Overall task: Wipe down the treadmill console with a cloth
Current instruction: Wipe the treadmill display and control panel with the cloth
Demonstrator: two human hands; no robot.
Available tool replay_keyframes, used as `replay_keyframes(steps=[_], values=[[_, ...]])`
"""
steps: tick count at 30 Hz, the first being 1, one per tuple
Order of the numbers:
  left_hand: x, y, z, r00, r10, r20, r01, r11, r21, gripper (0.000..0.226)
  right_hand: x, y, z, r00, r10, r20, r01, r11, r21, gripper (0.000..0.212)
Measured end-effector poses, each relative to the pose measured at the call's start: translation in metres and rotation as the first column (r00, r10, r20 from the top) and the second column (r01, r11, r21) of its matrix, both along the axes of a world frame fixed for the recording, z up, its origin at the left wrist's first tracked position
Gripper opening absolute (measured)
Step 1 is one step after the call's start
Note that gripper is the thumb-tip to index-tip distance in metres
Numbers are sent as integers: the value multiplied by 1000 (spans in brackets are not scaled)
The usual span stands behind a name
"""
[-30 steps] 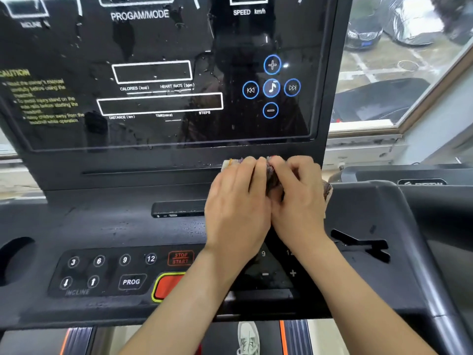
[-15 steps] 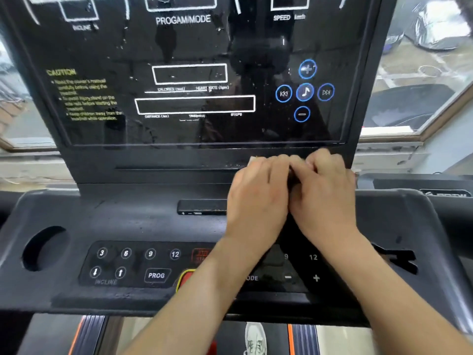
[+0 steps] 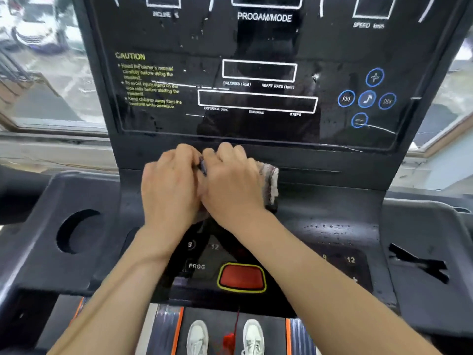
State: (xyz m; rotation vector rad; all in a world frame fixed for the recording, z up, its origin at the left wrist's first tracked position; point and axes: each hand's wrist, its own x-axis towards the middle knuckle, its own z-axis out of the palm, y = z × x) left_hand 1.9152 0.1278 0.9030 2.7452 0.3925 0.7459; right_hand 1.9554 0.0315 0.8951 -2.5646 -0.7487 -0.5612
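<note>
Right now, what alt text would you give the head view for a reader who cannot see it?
A left hand and right hand, side by side, hold a bunched cloth against the treadmill console, just under its dark display panel. Below them sit a red button, a round cup holder at left, and pale shoes on the belt.

left hand (image 3: 171, 185): bare, forearm (image 3: 122, 278) uncovered | right hand (image 3: 230, 185): same | feet: pale grey-white trainers (image 3: 197, 336)
</note>
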Motion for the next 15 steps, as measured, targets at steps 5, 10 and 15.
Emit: replay_keyframes(steps=[5,10,15], values=[[-9,47,0,999,45,25,-45,999,8,11,-7,49,4,999,29,15,-28,998,-64,15],[-24,67,-11,992,73,-101,-77,997,-29,17,-8,57,12,995,83,-50,-91,978,-187,24],[-22,29,-9,1000,29,8,-26,959,-282,15,4,-15,1,998,-41,44,45,995,-93,32]])
